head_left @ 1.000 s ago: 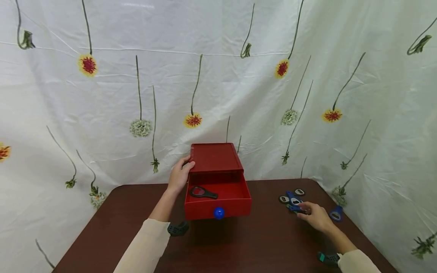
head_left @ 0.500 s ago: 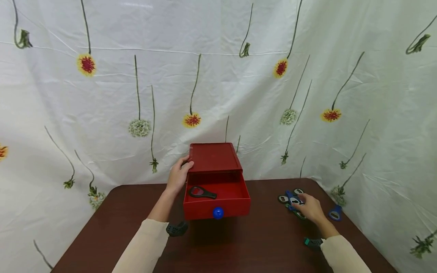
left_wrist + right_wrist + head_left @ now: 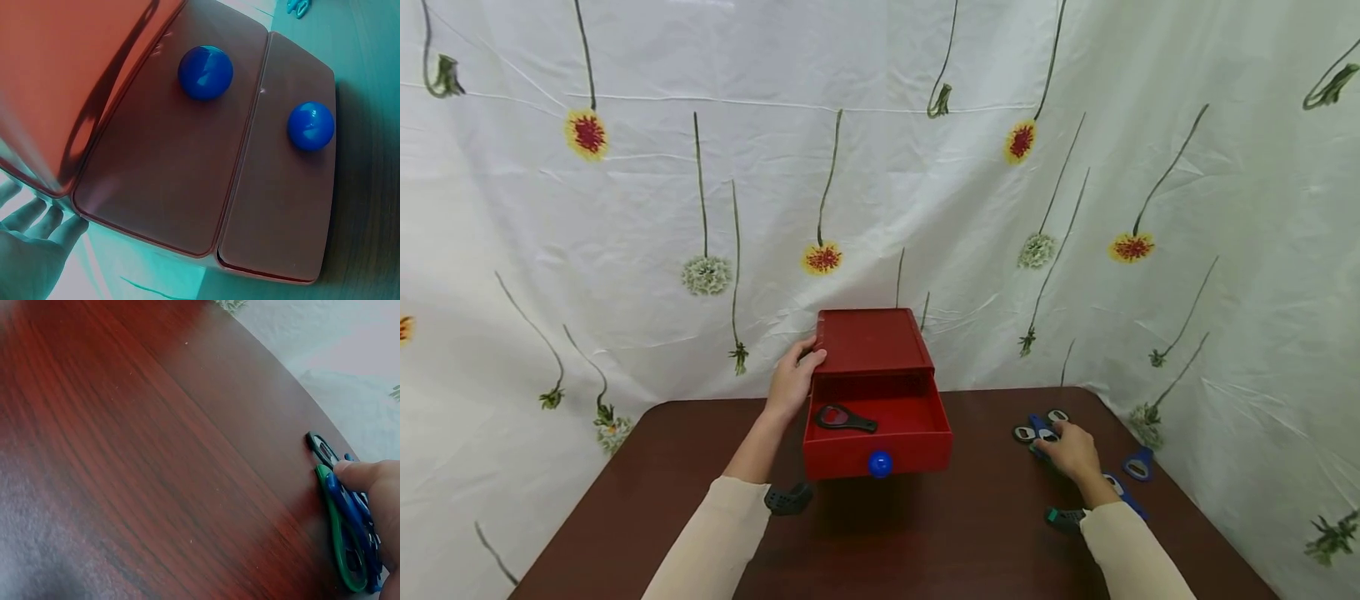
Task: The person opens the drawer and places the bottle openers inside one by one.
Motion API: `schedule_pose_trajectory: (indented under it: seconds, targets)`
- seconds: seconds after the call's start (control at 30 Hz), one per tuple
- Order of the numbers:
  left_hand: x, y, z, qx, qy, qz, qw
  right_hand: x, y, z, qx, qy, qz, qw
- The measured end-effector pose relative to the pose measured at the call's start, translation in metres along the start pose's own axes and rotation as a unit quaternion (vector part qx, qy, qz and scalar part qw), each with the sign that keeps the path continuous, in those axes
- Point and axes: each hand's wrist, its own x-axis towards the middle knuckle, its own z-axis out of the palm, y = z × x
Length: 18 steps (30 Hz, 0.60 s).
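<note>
My left hand (image 3: 792, 383) rests against the left side of a red drawer box (image 3: 874, 342), thumb at its top edge. In the left wrist view, its fingers (image 3: 47, 222) look straight along the side. The top drawer (image 3: 917, 454) is pulled out, with a black bottle opener (image 3: 846, 418) inside. At the right, my right hand (image 3: 1072, 454) is over a small pile of bottle openers. Its thumb (image 3: 355, 475) touches a blue bottle opener (image 3: 344, 497) beside a green bottle opener (image 3: 336, 537). The other fingers are hidden, so a grip cannot be confirmed.
Two lower drawers with blue knobs (image 3: 205, 72) are closed. A blue bottle opener (image 3: 1138, 464) lies near the table's right edge, another blue bottle opener (image 3: 1126, 497) partly under my right forearm. A white flowered cloth (image 3: 880, 183) hangs behind the brown table (image 3: 970, 533).
My right hand has shifted left over the bottle opener pile. The blue bottle opener by my right forearm has come into view. My left hand and the drawer box stay put.
</note>
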Motion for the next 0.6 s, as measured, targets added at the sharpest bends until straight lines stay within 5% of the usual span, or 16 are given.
schedule_pose_trajectory:
  seconds: [0.6]
  targets:
    - [0.0004, 0.0001, 0.0002, 0.007, -0.004, -0.004, 1.0, 0.0002, 0.0, 0.0013, 0.042, 0.021, 0.034, 0.9983]
